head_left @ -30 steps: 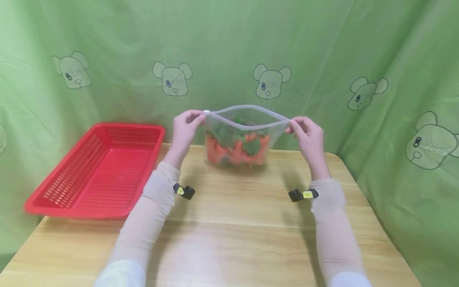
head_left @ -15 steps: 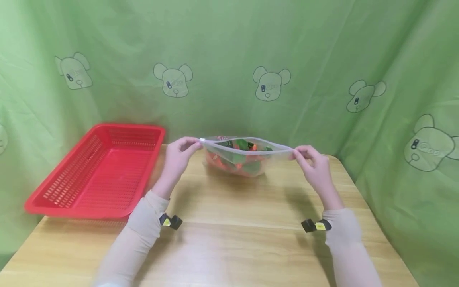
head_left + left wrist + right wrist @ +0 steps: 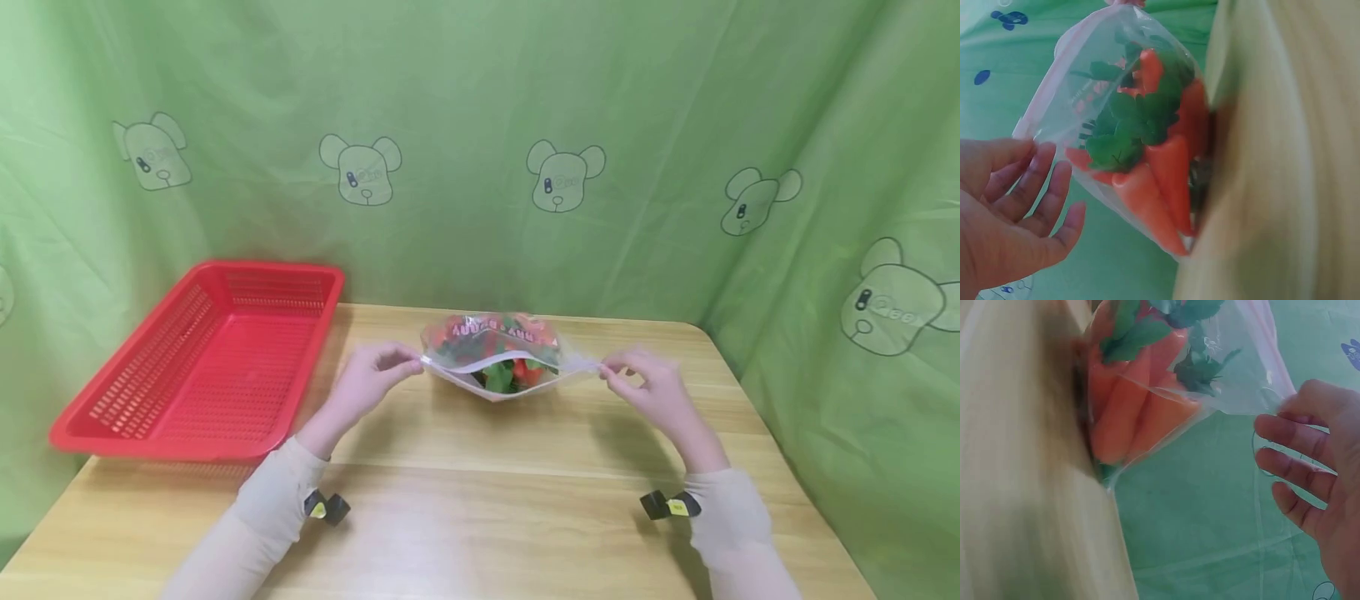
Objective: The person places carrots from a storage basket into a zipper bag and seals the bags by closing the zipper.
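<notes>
A clear zip bag [image 3: 491,337] with a white slider zip lies low on the table, its mouth gaping toward me and pink print showing on its far wall. Inside are several orange carrots [image 3: 1169,181] with green leaves [image 3: 1119,128], seen through the plastic in both wrist views. My left hand [image 3: 375,375] pinches the left end of the zip strip, right at the small slider. At the opposite end, thumb and forefinger of my right hand [image 3: 648,387] pinch the strip's corner. The other fingers of both hands are spread loosely, off the plastic.
To the left, a red perforated plastic basket [image 3: 247,367] rests on the wooden table [image 3: 480,525], partly past its left edge. A green curtain [image 3: 465,75] with bear-head prints hangs behind and along the right side. Each wrist carries a small black camera.
Both hands have come down and toward me, still holding the zip ends. The bag's mouth has dropped from upright and tilted my way, so its contents and printed far wall show.
</notes>
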`<state>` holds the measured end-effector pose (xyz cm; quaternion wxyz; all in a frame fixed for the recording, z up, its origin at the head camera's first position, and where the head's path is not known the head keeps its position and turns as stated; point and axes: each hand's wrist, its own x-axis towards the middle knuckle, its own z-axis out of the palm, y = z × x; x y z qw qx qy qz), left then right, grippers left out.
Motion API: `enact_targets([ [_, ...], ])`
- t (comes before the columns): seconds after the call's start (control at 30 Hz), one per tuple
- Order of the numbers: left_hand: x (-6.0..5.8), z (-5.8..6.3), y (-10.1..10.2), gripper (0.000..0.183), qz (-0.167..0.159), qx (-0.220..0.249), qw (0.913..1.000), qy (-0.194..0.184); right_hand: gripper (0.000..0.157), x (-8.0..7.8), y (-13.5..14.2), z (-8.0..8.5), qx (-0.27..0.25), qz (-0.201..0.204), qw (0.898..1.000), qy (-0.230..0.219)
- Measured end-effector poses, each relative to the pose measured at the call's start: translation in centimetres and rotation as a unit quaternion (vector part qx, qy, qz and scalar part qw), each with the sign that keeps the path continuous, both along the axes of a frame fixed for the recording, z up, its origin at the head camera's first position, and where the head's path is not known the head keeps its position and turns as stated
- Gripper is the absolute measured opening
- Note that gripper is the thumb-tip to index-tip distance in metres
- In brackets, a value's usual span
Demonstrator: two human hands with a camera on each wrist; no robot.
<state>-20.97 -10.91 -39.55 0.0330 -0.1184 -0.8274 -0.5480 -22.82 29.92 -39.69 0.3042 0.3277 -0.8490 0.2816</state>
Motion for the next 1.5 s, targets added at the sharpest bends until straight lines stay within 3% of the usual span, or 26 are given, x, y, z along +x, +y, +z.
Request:
enact_targets([
  [0.2,0.4,-1.7,-0.4,0.016,-0.097,-0.014,0.9928,-0.069,0.020,0.8,0.4,-1.1,0.049,0.016,0.998,-0.037],
  [0.3,0.5,-2.0,-0.5,0.017,-0.143,0.026,0.9828,-0.114,0.019,1.1,0.5,-1.4,0.061,0.018,0.997,-0.044],
  [0.4,0.6,-2.1,-0.8,0.021,-0.176,0.094,0.9662,-0.163,0.019,1.2,0.5,-1.6,0.059,0.014,0.997,-0.046],
  [0.5,0.6,-2.2,-1.0,0.024,-0.189,0.147,0.9457,-0.220,0.020,1.3,0.5,-1.7,0.054,0.011,0.997,-0.046],
  [0.6,0.7,-2.6,-1.1,0.027,-0.187,0.162,0.9262,-0.285,0.020,1.4,0.4,-1.6,0.048,0.013,0.998,-0.044],
  [0.73,0.8,-3.2,-0.8,0.046,-0.192,0.156,0.9018,-0.355,0.021,1.4,0.4,-1.6,0.039,0.017,0.998,-0.043],
  [0.83,0.9,-3.4,-0.4,0.046,-0.206,0.167,0.8875,-0.377,0.021,1.4,0.4,-1.6,0.034,0.017,0.998,-0.045],
  [0.93,0.9,-3.4,-0.1,0.030,-0.214,0.192,0.8772,-0.384,0.022,1.5,0.4,-1.6,0.031,0.015,0.998,-0.049],
  [1.07,0.9,-3.1,0.1,0.017,-0.223,0.217,0.8697,-0.383,0.022,1.5,0.5,-1.7,0.028,0.016,0.998,-0.054],
  [1.2,0.9,-2.7,0.4,0.014,-0.230,0.229,0.8682,-0.375,0.022,1.6,0.7,-1.6,0.035,0.015,0.998,-0.055],
  [1.37,0.6,-1.9,0.9,0.010,-0.231,0.226,0.8763,-0.357,0.023,2.0,0.7,-0.9,0.051,0.001,0.997,-0.066],
  [1.5,0.5,-1.3,1.0,0.010,-0.224,0.229,0.8825,-0.345,0.021,2.8,0.2,0.1,0.011,-0.011,0.995,-0.101],
])
